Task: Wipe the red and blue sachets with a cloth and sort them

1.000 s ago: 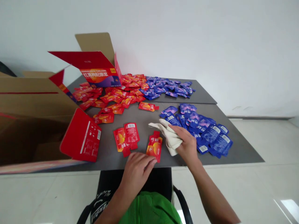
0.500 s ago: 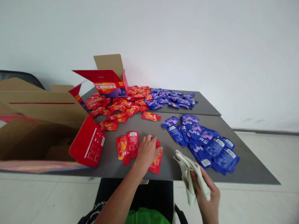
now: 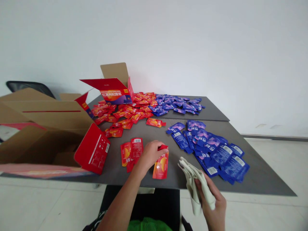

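Note:
My left hand pinches the top end of a red pouch near the table's front edge. Just left of it lie a few overlapping red pouches. My right hand is closed on a folded off-white cloth, held over the front edge. To its right, a heap of blue pouches spreads over the table. A single red pouch lies farther back.
A large open carton stands at the left on the grey table. Behind are a smaller open red box, a pile of red pouches and more blue pouches. A white wall rises behind.
My left hand has gone from lying over the red pouch to gripping its top end, so more of the pouch shows. My right hand still holds the cloth. The view has shifted slightly.

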